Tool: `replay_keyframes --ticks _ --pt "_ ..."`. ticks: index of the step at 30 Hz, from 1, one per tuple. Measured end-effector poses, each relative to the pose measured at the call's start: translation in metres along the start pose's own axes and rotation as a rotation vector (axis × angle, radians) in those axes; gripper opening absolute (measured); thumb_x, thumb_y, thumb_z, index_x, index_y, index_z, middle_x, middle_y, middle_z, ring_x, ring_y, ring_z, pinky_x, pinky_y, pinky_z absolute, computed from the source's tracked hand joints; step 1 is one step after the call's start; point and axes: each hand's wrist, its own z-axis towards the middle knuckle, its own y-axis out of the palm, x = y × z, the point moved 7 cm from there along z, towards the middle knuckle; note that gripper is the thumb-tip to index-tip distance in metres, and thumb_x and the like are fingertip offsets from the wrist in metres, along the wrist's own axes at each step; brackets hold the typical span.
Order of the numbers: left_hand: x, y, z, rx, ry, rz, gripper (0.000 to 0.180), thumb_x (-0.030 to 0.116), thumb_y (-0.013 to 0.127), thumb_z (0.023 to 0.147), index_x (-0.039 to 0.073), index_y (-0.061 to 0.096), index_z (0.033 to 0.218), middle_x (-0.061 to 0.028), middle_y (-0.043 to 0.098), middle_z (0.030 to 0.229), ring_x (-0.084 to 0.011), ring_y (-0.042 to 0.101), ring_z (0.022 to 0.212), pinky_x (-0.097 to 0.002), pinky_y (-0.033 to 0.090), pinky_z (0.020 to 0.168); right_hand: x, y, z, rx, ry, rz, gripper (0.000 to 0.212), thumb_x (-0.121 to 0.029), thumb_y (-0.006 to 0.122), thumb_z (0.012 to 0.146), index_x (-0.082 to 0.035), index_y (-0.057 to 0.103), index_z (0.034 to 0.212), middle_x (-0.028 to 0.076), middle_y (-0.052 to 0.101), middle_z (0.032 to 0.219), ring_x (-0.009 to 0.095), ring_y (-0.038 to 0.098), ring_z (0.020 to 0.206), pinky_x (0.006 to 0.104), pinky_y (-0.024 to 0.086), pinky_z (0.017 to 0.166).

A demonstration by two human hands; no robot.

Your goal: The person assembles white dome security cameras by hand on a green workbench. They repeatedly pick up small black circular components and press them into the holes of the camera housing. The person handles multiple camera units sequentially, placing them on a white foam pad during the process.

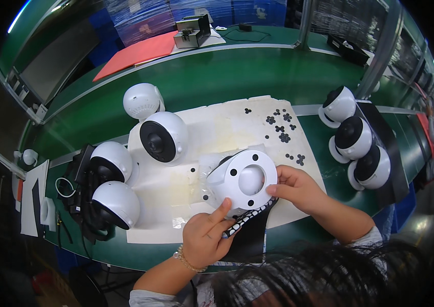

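Note:
A white dome-shaped camera (217,176) is tipped on its side over a pale sheet, its flat ring base (237,192) facing me. Several round black pads sit on that ring. My right hand (299,188) is closed on the ring's right edge, thumb in front. At the lower left edge, a digit of my left hand (206,234) presses the ring while its other fingers curl below. Beside those fingers runs a black strip with white spots (247,218); whether they touch it I cannot tell. Clear plastic film (207,166) shows around the camera.
Other white-and-black cameras (164,137) stand at left and right (352,137). Loose black pads (284,137) lie in clusters on the pale sheet (150,220). Black cables (91,215) crowd the left side. A metal box (192,35) and red sheet (140,52) lie behind the green ledge.

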Motion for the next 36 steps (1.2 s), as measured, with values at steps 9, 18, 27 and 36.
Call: replay_keyframes --ticks 9,18,27,36 --pt "-0.005 -0.001 -0.003 -0.068 -0.01 -0.079 0.023 0.006 0.067 0.058 0.002 0.06 0.079 -0.0136 0.055 0.118 -0.0193 0.053 0.054 -0.0298 0.043 0.052 -0.027 -0.022 0.017 0.192 -0.28 -0.022 0.017 -0.008 0.057 0.081 -0.004 0.054 0.097 -0.001 0.054 0.083 0.005 0.047 0.074 0.0203 0.038 0.066" --pt "-0.008 0.001 -0.009 -0.152 0.004 -0.225 0.028 0.01 0.064 0.065 0.002 0.061 0.092 -0.0089 0.057 0.112 -0.0228 0.058 0.07 -0.0316 0.047 0.061 -0.072 -0.133 0.139 0.643 -0.79 -1.911 0.021 -0.005 0.052 0.077 -0.003 0.059 0.097 0.008 0.055 0.09 0.026 0.055 0.083 0.0365 0.047 0.07" --pt "-0.008 0.004 -0.02 -0.29 -0.057 -0.233 0.04 0.005 0.063 0.057 0.005 0.061 0.098 -0.0068 0.059 0.109 -0.0225 0.06 0.08 -0.0319 0.049 0.068 -0.06 -0.104 0.222 0.478 -0.309 -1.913 0.017 -0.008 0.049 0.077 -0.005 0.061 0.087 0.013 0.057 0.09 0.028 0.058 0.085 0.0379 0.048 0.074" --pt "-0.009 0.011 -0.018 -0.352 -0.058 -0.085 0.038 0.008 0.06 0.065 0.01 0.06 0.103 -0.0026 0.061 0.104 -0.0179 0.059 0.088 -0.0296 0.048 0.074 -0.034 0.053 0.27 0.068 -0.601 -1.538 0.04 -0.032 0.053 0.083 -0.008 0.054 0.115 0.015 0.05 0.12 0.028 0.042 0.116 0.04 0.031 0.096"
